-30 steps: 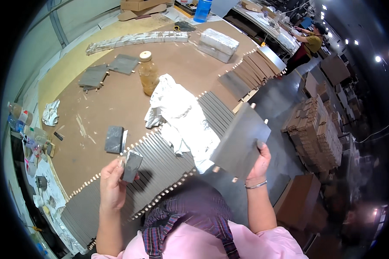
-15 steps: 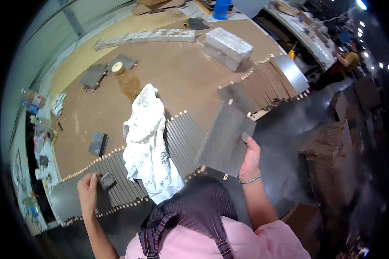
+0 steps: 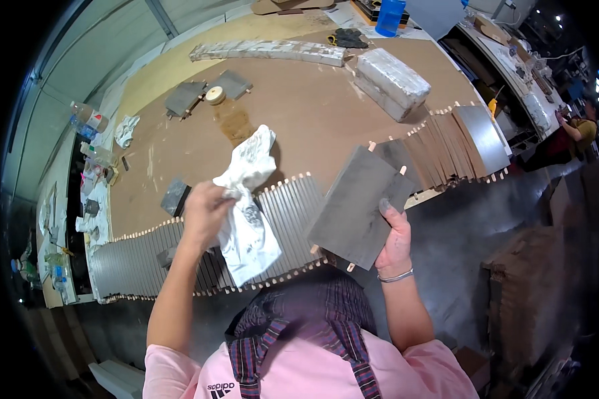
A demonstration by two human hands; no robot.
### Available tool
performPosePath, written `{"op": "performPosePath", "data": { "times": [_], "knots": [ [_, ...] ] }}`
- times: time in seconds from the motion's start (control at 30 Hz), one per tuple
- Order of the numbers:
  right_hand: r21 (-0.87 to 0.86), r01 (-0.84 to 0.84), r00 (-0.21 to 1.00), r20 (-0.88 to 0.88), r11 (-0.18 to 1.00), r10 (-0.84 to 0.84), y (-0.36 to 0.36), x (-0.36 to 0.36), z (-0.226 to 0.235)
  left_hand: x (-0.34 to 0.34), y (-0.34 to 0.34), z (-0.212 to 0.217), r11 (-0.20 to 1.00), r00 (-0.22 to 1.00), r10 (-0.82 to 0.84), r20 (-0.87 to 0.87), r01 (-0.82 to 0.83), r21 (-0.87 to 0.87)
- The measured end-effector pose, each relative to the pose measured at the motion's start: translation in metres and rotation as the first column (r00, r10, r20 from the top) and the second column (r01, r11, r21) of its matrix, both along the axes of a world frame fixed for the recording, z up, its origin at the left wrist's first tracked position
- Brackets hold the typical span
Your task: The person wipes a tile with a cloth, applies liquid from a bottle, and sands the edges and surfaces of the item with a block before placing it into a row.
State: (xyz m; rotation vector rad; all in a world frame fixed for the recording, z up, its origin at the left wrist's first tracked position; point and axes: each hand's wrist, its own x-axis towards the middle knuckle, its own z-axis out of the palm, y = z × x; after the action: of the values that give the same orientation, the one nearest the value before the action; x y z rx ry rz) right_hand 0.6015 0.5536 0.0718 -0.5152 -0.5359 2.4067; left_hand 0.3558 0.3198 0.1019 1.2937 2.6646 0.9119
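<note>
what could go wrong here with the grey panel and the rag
The right hand holds the grey panel by one lower corner only, tilted over the table edge, so it may slip or swing down onto the row of upright slats and knock them askew. The white rag in the left hand hangs loose over those slats and might snag on one and drag it.

Large brown hardboard worktop [image 3: 313, 113]; grey concrete floor [image 3: 472, 219] to the right; pale panelled wall [image 3: 86, 60] upper left; stacked brown cardboard boxes [image 3: 532, 286]; small ceiling lights [image 3: 562, 18].
</note>
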Motion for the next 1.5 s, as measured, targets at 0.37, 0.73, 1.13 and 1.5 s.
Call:
{"op": "performPosePath", "data": {
  "times": [0.37,0.73,1.13,1.5],
  "knots": [
    [0.096,0.023,0.998,0.061,0.995,-0.029,-0.022,-0.008,0.03,0.043,0.049,0.044,0.949,0.939,-0.159,-0.306,0.231,0.216],
    [-0.019,0.018,0.999,0.033,1.0,-0.018,-0.042,-0.026,0.047,0.023,0.038,0.049,0.863,0.893,-0.157,0.421,-0.082,0.498],
    [-0.147,-0.539,0.714,-0.601,0.829,0.358,-0.056,-0.053,-0.003,0.078,0.051,0.088,0.798,0.891,-0.44,0.108,0.333,0.501],
    [-0.306,-0.318,0.885,-0.435,0.897,0.166,-0.059,-0.042,0.011,0.08,0.041,0.056,0.618,0.579,-0.689,-0.436,0.784,0.065]
  ]
}}
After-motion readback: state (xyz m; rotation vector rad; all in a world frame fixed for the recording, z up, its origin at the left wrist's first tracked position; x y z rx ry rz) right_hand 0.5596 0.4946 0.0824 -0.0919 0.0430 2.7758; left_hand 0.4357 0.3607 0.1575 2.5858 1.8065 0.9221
